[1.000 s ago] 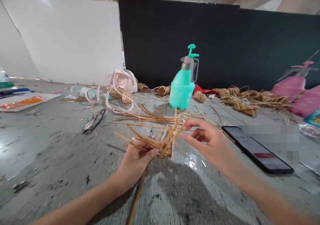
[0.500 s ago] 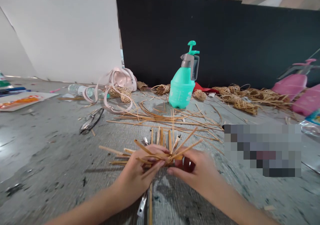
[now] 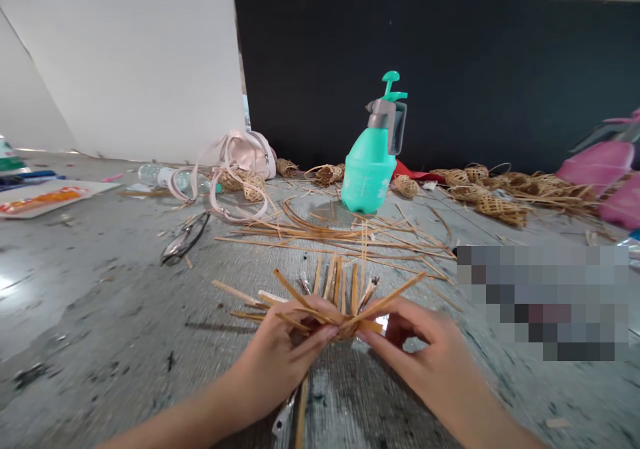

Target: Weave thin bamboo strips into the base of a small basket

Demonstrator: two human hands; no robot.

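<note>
A small piece of bamboo weaving (image 3: 346, 330) is held between my two hands, its strips fanning out to the left, back and right. My left hand (image 3: 295, 342) is closed on its left side, thumb and fingers pinching near the woven middle. Thumb and forefinger of my right hand (image 3: 420, 342) pinch a strip (image 3: 395, 296) at the right side. Under the hands, a metal tool (image 3: 283, 420) and a long bamboo strip (image 3: 301, 412) lie on the table, partly covered. What lies beneath the weaving is hidden.
Loose bamboo strips (image 3: 320, 236) lie beyond my hands, before a green spray bottle (image 3: 369, 176). Eyeglasses (image 3: 184, 239) and a pink bag (image 3: 250, 156) are to the left. Woven bamboo pieces (image 3: 500, 209) and a pink spray bottle (image 3: 595, 166) stand right. A blurred patch (image 3: 550, 289) hides something.
My right hand has shifted slightly right, its thumb and forefinger now pinched together on a strip. The right-hand strip points further right. The view has shifted a little.
</note>
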